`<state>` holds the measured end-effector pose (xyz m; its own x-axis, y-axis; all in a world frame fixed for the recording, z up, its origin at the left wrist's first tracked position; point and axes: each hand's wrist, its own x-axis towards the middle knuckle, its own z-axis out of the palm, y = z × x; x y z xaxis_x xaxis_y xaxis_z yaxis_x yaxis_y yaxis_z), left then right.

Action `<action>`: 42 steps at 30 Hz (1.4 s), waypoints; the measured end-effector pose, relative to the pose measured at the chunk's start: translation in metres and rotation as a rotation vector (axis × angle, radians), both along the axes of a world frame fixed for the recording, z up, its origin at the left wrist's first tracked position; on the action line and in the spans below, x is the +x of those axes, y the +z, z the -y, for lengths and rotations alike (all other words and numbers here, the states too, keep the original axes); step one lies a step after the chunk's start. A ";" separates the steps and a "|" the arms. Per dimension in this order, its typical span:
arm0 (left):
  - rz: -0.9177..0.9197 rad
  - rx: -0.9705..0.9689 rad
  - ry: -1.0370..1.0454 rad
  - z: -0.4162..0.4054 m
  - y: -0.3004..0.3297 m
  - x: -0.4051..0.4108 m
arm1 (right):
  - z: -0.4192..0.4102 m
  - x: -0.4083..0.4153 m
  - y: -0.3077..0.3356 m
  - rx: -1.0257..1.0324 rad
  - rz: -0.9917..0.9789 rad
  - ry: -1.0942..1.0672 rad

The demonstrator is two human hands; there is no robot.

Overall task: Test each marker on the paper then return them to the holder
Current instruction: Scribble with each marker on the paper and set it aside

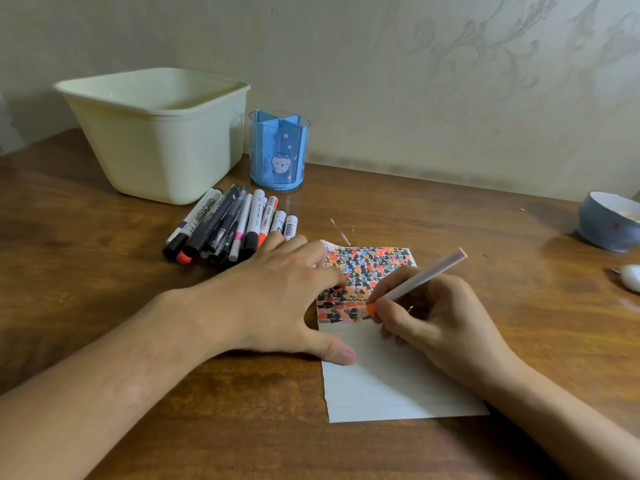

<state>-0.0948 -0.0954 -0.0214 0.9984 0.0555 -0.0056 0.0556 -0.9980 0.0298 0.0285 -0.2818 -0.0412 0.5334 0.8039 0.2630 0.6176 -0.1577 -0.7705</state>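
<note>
A sheet of lined paper (391, 382) lies on the wooden table, its upper part covered with small black, red, orange and blue marks. My right hand (440, 323) grips a pale pink marker (426, 277) with an orange tip that touches the paper at the lower edge of the marks. My left hand (287, 299) lies flat with straight fingers on the paper's left edge, its thumb on the sheet. A pile of several markers (228, 226) lies behind my left hand. The blue holder (278, 150), with inner dividers and a cat picture, stands with no markers in it.
A large cream plastic tub (156, 133) stands at the back left beside the holder. A blue bowl (609, 221) sits at the right edge, with a small white object (630, 277) in front of it. The wall runs close behind.
</note>
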 end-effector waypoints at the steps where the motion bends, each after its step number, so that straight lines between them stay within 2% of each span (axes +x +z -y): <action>1: 0.001 -0.006 0.000 0.000 0.000 0.000 | 0.000 0.000 0.000 -0.002 0.004 -0.007; 37: 0.012 -0.033 0.016 0.001 0.000 -0.001 | 0.001 0.002 -0.001 0.001 0.013 0.012; 42: 0.011 -0.018 0.016 0.002 0.000 -0.002 | 0.003 0.005 0.001 0.072 -0.074 0.023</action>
<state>-0.0966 -0.0972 -0.0212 0.9975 0.0712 0.0042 0.0709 -0.9963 0.0489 0.0334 -0.2846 -0.0397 0.5353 0.7965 0.2811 0.5615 -0.0870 -0.8229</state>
